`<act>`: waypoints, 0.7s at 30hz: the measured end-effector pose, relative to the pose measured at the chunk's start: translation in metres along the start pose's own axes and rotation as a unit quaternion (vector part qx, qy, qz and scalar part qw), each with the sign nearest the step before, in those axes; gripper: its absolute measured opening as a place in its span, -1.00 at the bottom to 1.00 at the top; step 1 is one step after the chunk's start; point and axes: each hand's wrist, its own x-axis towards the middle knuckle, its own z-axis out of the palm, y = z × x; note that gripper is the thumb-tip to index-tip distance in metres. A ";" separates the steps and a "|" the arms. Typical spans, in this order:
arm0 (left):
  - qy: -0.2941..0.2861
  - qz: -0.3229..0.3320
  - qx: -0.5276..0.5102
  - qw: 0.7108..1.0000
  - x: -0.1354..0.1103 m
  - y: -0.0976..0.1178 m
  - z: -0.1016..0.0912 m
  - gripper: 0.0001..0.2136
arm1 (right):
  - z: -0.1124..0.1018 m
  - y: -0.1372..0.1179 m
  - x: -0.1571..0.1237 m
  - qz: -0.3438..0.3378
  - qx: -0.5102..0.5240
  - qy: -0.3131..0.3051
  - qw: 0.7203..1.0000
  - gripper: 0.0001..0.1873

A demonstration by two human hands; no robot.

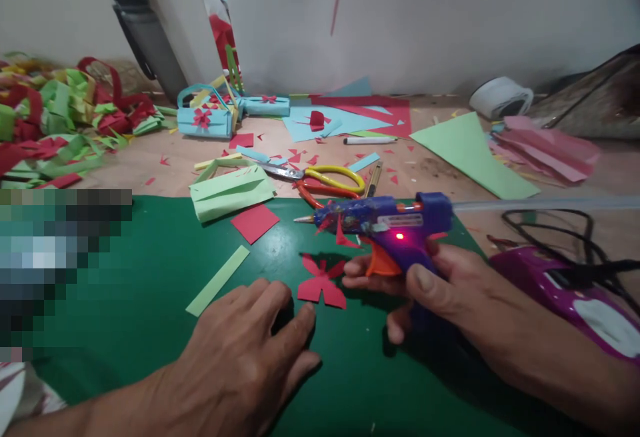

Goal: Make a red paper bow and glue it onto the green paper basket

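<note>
My right hand (425,287) grips a blue glue gun (400,217) with an orange trigger and a lit red light, its nozzle pointing left. Below the nozzle, a red paper butterfly (323,287) lies flat on the green mat (125,304). My left hand (255,337) rests on the mat with fingers bent and apart, a fingertip at the butterfly's lower left edge; it holds nothing. A light green paper strip (217,282) lies beyond its knuckles. Farther off are a red paper square (255,224) and a folded green paper bag (233,190).
Scissors (320,180), a cutter (373,180) and a marker (370,140) lie behind the mat. Blue paper bags (205,120) stand near the wall; coloured paper bags (60,107) pile up at left. A purple device (555,290) with black cable sits at right.
</note>
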 end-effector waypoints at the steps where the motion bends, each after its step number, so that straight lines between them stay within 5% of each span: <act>1: -0.002 0.000 -0.001 1.000 0.001 0.000 -0.001 -0.79 | 0.003 -0.001 0.002 0.001 0.032 -0.034 0.999 -0.49; 14: 0.006 -0.012 0.017 1.000 0.002 -0.001 -0.007 -0.73 | 0.012 0.010 0.002 0.019 0.047 -0.080 0.996 -0.53; 21: 0.029 0.042 0.016 0.999 0.008 -0.002 -0.004 -0.74 | 0.011 0.006 0.004 0.004 0.041 -0.070 0.997 -0.48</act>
